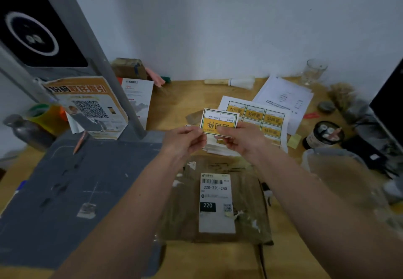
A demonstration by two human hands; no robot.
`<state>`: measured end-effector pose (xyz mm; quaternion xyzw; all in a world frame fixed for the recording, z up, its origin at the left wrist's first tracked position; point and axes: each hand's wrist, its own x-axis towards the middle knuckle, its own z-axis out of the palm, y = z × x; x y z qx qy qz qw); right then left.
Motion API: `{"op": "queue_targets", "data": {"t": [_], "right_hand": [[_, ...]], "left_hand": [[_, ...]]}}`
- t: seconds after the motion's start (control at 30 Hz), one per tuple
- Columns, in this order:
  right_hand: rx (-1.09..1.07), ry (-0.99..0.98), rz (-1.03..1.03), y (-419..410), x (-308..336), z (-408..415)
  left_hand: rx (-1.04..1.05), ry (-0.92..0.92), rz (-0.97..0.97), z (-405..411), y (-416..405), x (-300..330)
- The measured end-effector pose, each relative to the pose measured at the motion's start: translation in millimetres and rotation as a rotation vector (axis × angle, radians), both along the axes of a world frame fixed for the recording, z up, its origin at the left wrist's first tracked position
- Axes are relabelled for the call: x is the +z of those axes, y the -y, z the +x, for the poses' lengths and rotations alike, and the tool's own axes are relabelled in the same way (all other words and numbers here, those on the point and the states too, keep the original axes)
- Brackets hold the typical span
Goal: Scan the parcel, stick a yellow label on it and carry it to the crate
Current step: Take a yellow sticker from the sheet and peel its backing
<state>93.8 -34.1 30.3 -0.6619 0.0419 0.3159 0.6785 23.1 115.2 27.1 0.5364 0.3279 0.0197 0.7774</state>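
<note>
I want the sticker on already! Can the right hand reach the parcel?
Probably yes. The right hand holds the yellow label with the left hand, and the parcel lies just below with nothing between.

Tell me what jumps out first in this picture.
Both hands, left hand and right hand, hold a yellow label up at the centre. Below them a brown parcel with a white shipping label lies on the wooden table; a sheet of yellow labels lies behind.

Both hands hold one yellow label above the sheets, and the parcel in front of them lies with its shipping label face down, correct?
Not quite. The head view shows the parcel lying with its white shipping label face up, barcode and "220" readable. The rest holds: the left hand and right hand pinch one yellow label above the sheets.
</note>
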Motion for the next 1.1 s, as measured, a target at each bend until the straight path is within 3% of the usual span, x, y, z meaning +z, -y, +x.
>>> {"op": "queue_targets", "data": {"t": [0.13, 0.27, 0.37, 0.63, 0.77, 1.1], "right_hand": [[-0.071, 0.036, -0.083, 21.0, 8.1, -24.5], [-0.24, 0.47, -0.334, 37.9, 16.2, -49.0], [-0.037, 0.62, -0.195, 38.6, 25.6, -72.2], [0.003, 0.246, 0.261, 52.3, 37.0, -86.5], [-0.038, 0.151, 0.449, 44.7, 44.1, -95.9], [-0.078, 0.268, 0.455, 32.5, 61.0, -103.8]], "left_hand": [[0.13, 0.041, 0.161, -22.6, 32.6, 12.1], [0.18, 0.031, 0.531, -45.2, 62.7, 23.2], [0.155, 0.089, 0.642, -54.5, 82.3, 34.2], [-0.016, 0.214, 0.53, -75.4, 96.8, 55.0], [-0.125, 0.294, 0.578, -89.0, 88.7, 61.5], [-0.248, 0.417, 0.6, -100.2, 75.8, 79.1]]}}
